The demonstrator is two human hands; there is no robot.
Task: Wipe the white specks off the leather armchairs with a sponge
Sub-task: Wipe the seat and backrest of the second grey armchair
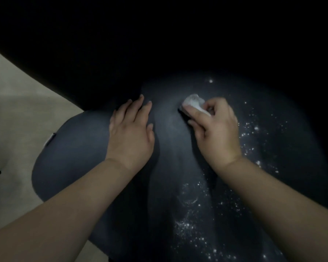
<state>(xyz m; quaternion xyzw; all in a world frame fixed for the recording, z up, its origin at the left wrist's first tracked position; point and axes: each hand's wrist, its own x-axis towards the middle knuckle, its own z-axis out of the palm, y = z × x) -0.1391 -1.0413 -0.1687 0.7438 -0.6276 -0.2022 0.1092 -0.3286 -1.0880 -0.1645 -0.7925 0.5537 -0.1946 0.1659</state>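
Soft, light sponge (194, 103), pinched by right hand (217, 129) and pressed onto armchair (83, 148); likely squashes easily. Left hand (131, 129) flat, fingers spread, left of sponge.

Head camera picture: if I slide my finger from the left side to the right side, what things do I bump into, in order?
Pale beige floor → left hand resting flat on the dark leather armchair → crumpled white sponge → right hand gripping it → scattered white specks on the leather.
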